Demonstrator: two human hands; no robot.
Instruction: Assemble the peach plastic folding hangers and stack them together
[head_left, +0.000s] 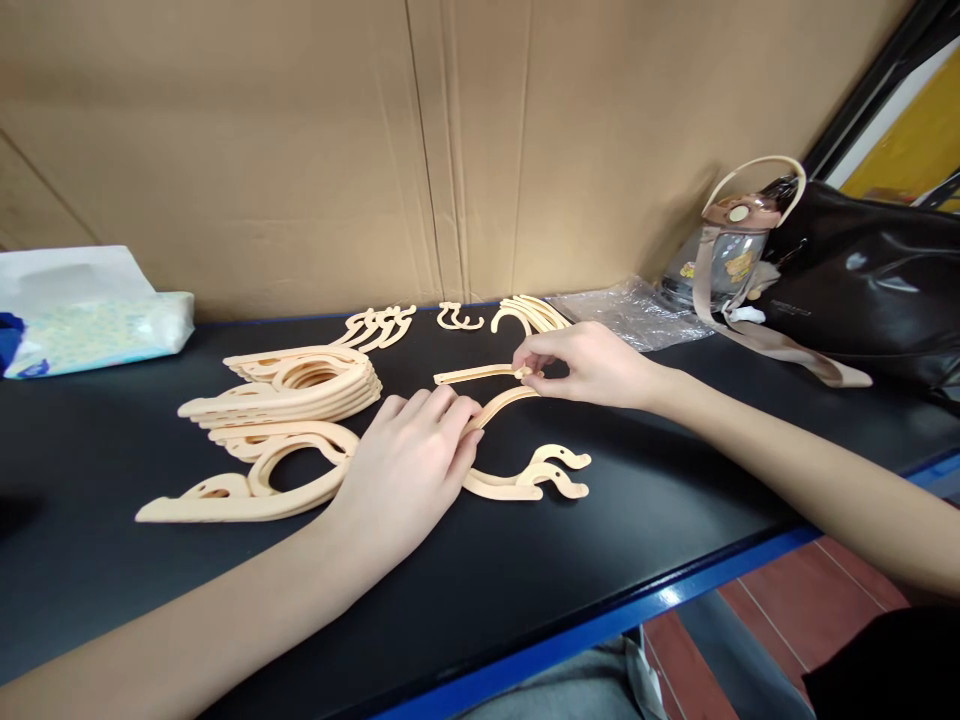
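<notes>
Beige plastic folding-hanger parts lie in front of me. My left hand (416, 450) holds the lower end of a curved hanger arm (499, 402) between thumb and forefinger. My right hand (589, 365) pinches the end of a slim straight hanger arm (472, 374), close to the upper end of the curved one. Whether the two arms are joined there is hidden by the fingers. Beyond my left hand are stacked folding hangers (300, 400), with another group of folding hangers (247, 505) nearer to me. Loose hanger pieces (510, 488) lie just right of my left wrist.
Several small hooks (382, 325), a few more hooks (457, 318) and a pile of curved arms (536, 312) lie along the back. A tissue pack (97, 310) is at left. A clear plastic bag (630, 310), a strapped bottle (727, 250) and a black bag (877, 280) occupy the right.
</notes>
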